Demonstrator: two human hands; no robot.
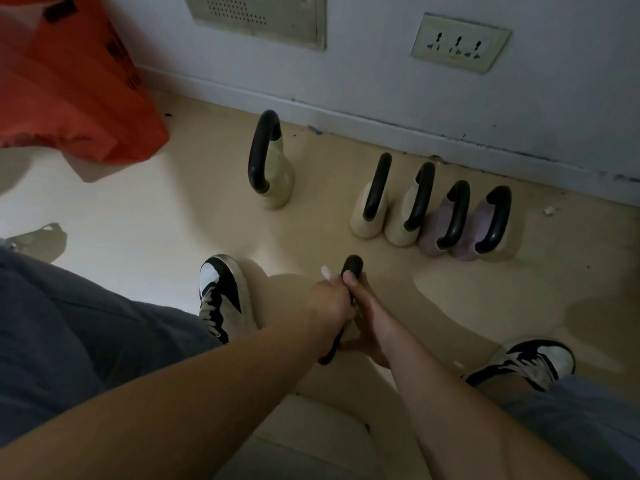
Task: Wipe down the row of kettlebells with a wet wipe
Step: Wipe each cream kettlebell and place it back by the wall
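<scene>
A kettlebell with a black handle (352,264) is held just above the floor between my feet; its body is mostly hidden by my hands. My left hand (327,301) grips the handle with a white wet wipe (325,271) sticking out above the fingers. My right hand (369,329) curls round the kettlebell from the right side. By the wall stand a tall pale green kettlebell (275,183), two cream kettlebells (367,221) (400,232) and two lilac kettlebells (431,239) (472,237), all with black handles.
An orange bag (69,84) lies at the top left on the beige floor (194,174). My shoes (223,296) (526,362) flank the held kettlebell. The white wall carries a socket plate (460,43) and a vent panel (256,15).
</scene>
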